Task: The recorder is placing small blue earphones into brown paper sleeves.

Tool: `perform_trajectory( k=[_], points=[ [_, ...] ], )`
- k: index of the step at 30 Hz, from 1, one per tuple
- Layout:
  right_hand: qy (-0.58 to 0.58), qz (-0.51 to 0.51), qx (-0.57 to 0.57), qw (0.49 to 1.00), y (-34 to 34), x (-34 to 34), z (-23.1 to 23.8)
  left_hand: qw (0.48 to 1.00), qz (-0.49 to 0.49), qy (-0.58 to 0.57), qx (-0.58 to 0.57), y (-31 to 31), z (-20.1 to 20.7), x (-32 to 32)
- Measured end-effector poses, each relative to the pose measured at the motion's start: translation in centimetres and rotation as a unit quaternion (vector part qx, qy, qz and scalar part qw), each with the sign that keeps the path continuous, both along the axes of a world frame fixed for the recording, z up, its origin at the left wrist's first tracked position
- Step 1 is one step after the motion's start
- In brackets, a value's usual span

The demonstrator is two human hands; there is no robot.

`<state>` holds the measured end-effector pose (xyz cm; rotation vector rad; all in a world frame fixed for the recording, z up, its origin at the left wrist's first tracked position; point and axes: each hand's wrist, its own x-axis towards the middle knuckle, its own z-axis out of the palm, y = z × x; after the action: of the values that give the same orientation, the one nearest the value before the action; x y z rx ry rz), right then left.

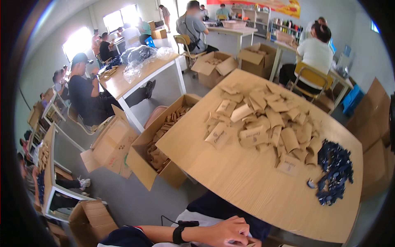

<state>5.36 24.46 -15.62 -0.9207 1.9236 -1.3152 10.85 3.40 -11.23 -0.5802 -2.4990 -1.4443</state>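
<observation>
My left hand (230, 233), with a black band on its wrist, is low in front of me at the table's near edge. Its fingers are curled, and whatever they hold is hidden. Only a sliver of my right hand (256, 242) shows beside it at the lower edge; its fingers cannot be made out. On the wooden table (230, 181) lies a heap of flat brown paper pillow boxes (252, 136). Right of them is a pile of small dark blue pieces with silvery bits (334, 175). A single small blue-and-silver piece (311, 183) lies just left of that pile.
Left of the table stands an open carton (138, 158) filled with brown pillow boxes. Another open carton (91, 220) is at the lower left. Two cartons (214, 68) stand beyond the far edge. Several people sit at other tables; large cardboard (372, 136) leans at right.
</observation>
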Motion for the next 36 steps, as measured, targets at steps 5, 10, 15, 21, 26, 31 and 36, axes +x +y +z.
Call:
perform_trajectory(
  k=[5,10,15,21,26,31,36],
  points=[
    [0.029,0.21,-0.049,0.976,1.2,0.1,-0.7,0.987,-0.156,0.022,-0.028,-0.4,1.3,-0.3],
    [0.003,0.387,-0.066,0.92,1.9,-0.1,-1.1,0.95,-0.274,0.084,-0.122,0.4,1.2,-0.8],
    [-0.162,0.431,-0.052,0.886,1.0,-1.5,-0.6,0.947,-0.217,0.235,-0.034,0.1,0.2,-2.7],
    [-0.382,0.328,-0.098,0.859,-2.6,-5.9,0.4,0.953,-0.034,0.288,-0.087,-2.3,0.7,-3.6],
    [-0.401,0.241,-0.148,0.872,-0.7,-5.5,2.1,0.944,0.006,0.299,-0.136,-2.1,1.2,-4.9],
    [-0.312,0.212,-0.173,0.91,0.4,-4.0,1.8,0.948,-0.035,0.231,-0.215,-1.7,2.5,-3.5],
    [-0.077,0.072,-0.038,0.994,-0.4,-3.3,5.6,0.971,-0.047,0.058,-0.225,-0.6,4.5,-3.5]
  ],
)
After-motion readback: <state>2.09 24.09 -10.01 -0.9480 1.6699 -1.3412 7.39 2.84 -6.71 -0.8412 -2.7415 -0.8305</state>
